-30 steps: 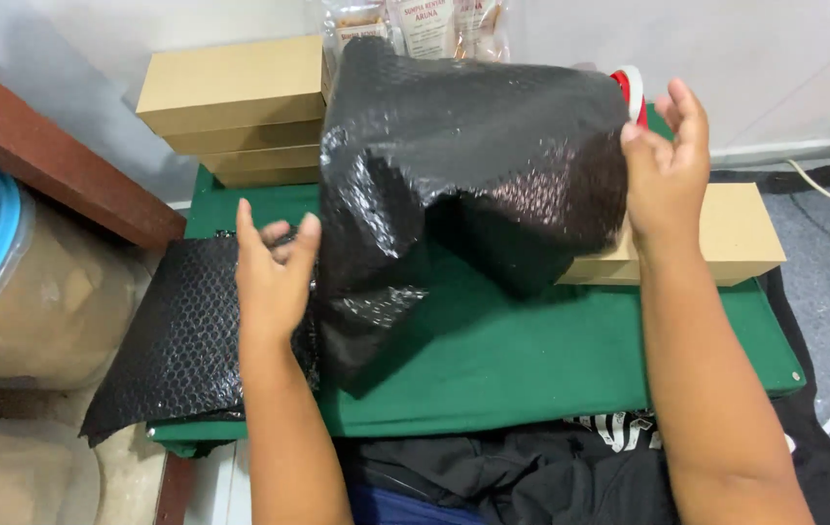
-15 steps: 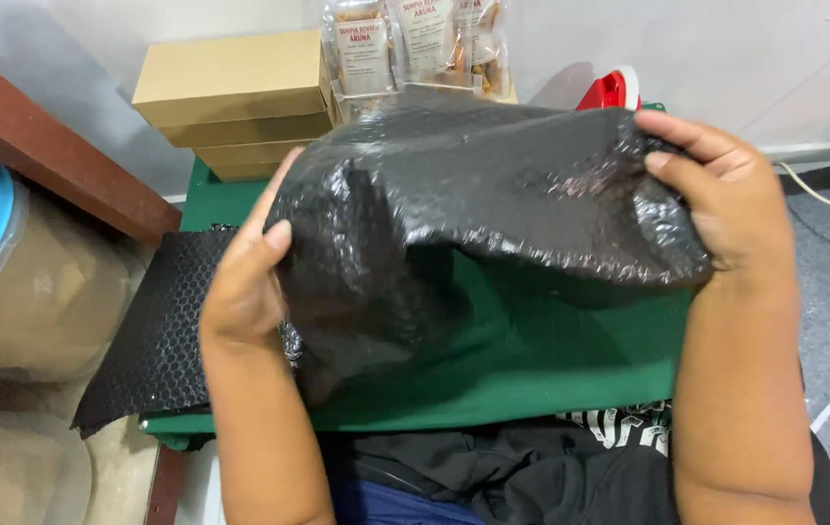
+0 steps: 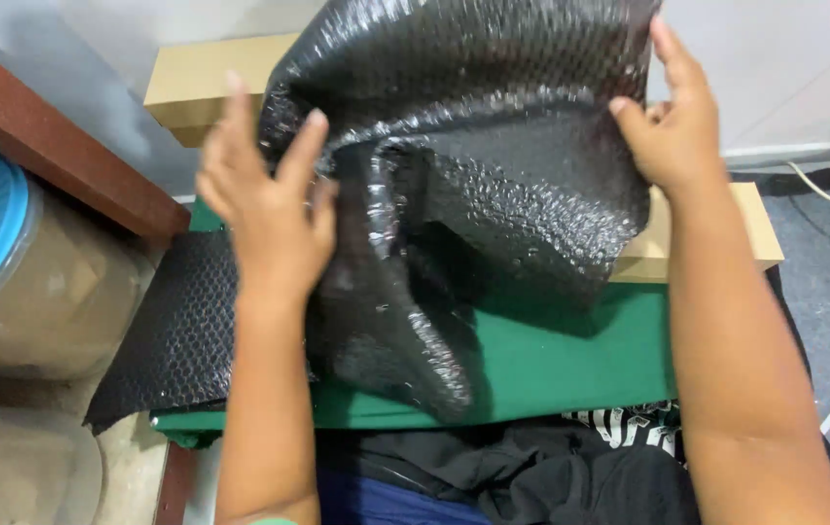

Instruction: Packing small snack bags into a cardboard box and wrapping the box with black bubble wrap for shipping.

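Holding black bubble wrap (image 3: 473, 194): right hand (image 3: 672, 131) pinching, left hand (image 3: 264, 204) open-fingered.

Both hands now lift the black bubble-wrap sheet (image 3: 473, 185) higher than before, covering the stacked cardboard boxes (image 3: 211, 83) behind it. The left hand (image 3: 264, 209) has opened, fingers spread against the sheet; the right hand (image 3: 672, 131) has moved to its upper right edge.
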